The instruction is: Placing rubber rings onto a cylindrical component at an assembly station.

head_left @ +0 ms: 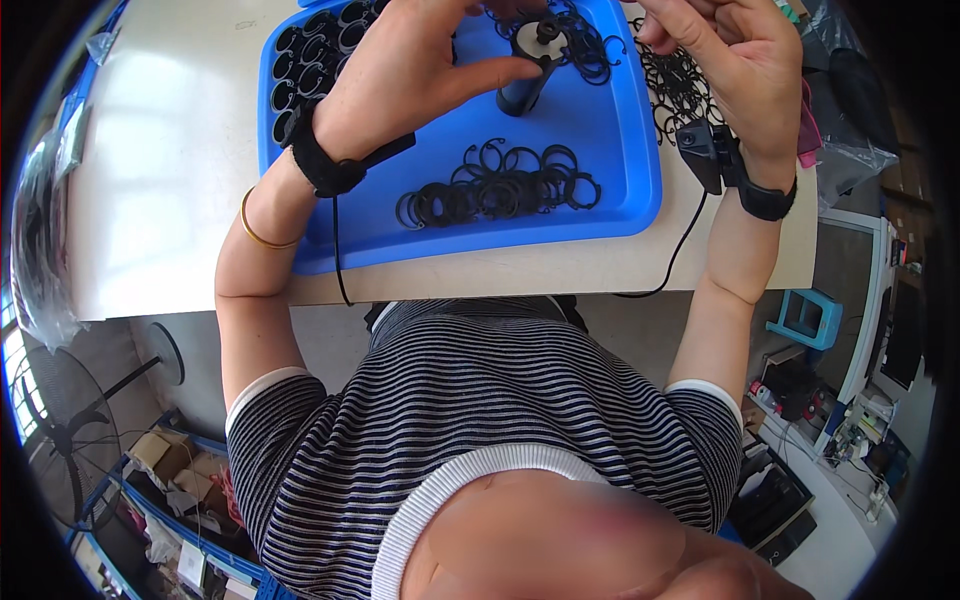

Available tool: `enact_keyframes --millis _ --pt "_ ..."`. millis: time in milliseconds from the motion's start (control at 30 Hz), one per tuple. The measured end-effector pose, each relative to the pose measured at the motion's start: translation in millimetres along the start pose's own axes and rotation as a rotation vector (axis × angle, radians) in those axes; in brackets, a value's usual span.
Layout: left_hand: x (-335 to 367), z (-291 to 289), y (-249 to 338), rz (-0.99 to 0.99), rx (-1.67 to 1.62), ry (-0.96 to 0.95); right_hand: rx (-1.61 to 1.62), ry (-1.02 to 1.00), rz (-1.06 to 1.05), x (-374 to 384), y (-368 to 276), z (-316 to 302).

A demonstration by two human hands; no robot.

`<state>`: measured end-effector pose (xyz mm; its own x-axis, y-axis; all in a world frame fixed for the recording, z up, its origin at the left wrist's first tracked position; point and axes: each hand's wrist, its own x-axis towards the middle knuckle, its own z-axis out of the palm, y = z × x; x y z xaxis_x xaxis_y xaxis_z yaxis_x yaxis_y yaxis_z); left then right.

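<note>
My left hand (415,70) reaches over a blue tray (640,190). Its thumb lies against the near side of an upright black cylindrical part (520,95) with a pale disc and a small dark knob on top. The other fingers pass behind it, partly cut off by the upper edge. To the right, my right hand (745,65) is raised over a pile of black retaining rings (678,85) on the table. Its fingers are curled in, thumb towards them; whatever is between the tips is too cut off to make out.
Inside the tray lie a row of loose black retaining rings (500,190) at the near side, more rings (595,60) at the far right, and several black round parts (305,65) at the left. A thin cable (340,250) hangs from my left wrist strap over the table edge.
</note>
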<state>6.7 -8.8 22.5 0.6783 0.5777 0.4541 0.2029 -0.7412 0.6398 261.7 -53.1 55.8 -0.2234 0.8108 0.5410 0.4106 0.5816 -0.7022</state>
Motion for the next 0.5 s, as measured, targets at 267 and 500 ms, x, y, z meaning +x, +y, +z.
enact_keyframes --millis 267,500 --pt "0.0 3.7 -20.5 0.073 -0.065 0.108 -0.205 -0.071 0.297 17.6 41.8 -10.1" --pt "1.3 5.1 -22.4 0.083 -0.109 0.092 -0.571 -0.508 0.17 1.3 93.6 6.4"
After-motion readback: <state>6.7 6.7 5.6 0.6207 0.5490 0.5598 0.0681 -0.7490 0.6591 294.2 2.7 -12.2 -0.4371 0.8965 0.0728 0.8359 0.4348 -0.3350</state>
